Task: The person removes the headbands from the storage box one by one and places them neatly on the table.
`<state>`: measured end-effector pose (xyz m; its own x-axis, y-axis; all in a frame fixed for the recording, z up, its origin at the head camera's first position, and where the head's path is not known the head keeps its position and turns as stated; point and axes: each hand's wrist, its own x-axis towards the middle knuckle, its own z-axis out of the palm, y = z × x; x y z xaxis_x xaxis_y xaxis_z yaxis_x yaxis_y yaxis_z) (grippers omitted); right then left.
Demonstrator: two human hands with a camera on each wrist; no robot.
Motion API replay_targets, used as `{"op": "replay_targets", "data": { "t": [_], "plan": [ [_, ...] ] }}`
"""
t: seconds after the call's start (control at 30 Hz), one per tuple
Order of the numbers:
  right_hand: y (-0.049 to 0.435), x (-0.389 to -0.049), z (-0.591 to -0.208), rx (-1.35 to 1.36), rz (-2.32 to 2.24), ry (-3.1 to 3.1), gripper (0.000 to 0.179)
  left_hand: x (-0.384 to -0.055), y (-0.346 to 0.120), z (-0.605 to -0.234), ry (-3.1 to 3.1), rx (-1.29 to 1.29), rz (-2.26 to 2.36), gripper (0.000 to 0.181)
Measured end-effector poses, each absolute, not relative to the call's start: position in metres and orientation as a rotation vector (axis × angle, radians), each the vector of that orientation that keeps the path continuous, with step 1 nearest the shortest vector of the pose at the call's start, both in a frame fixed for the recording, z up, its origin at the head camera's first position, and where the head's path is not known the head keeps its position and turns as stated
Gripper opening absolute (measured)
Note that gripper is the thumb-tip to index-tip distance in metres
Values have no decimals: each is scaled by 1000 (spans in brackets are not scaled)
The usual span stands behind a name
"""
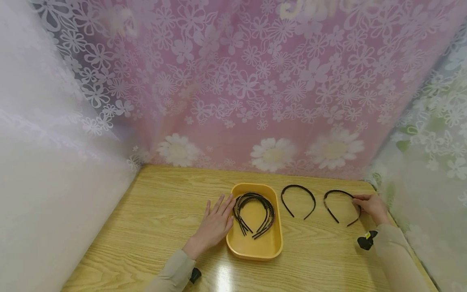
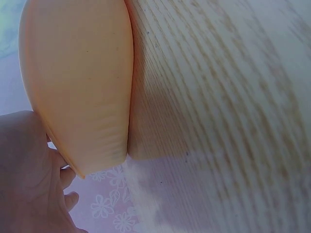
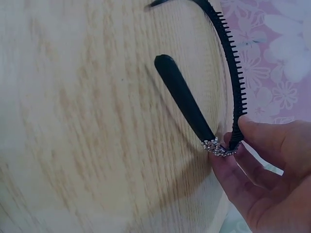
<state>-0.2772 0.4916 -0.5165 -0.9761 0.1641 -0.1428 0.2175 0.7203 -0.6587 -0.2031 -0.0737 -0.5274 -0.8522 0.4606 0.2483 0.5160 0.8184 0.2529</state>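
My right hand (image 1: 373,207) pinches a black headband (image 1: 326,204) by its right side, thumb on one face and fingers on the other. In the right wrist view this headband (image 3: 233,63) shows comb teeth along its band and a cluster of sparkling stones by the fingertips. My left hand (image 1: 212,225) rests with straight, spread fingers at the left rim of a yellow tray (image 1: 251,251). Several dark headbands (image 1: 251,196) lie overlapping inside that tray. From the left wrist, the tray's outer wall (image 2: 82,82) shows with my fingers at its rim.
A second black headband (image 1: 298,186) lies on the wooden table (image 1: 175,207) between the tray and the pinched one. Behind the table hangs a pink flowered curtain (image 1: 226,101). Pale sheets border the left side and the right side (image 1: 430,178), close to my right hand.
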Motion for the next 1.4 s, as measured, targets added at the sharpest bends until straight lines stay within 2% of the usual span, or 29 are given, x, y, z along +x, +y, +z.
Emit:
{"op": "replay_targets", "data": {
  "t": [0.63,1.13,1.4],
  "plan": [
    [486,-275,-519,341,-798,3071,35,-200,-73,-524,-2781,-780,-479,54],
    [463,-269,-504,259,-845,3158,50,-202,-74,-526,-2824,-764,-476,55],
    [445,-265,-503,197,-1087,3101,55,-203,-74,-527,-2824,-763,-464,55]
  ]
}}
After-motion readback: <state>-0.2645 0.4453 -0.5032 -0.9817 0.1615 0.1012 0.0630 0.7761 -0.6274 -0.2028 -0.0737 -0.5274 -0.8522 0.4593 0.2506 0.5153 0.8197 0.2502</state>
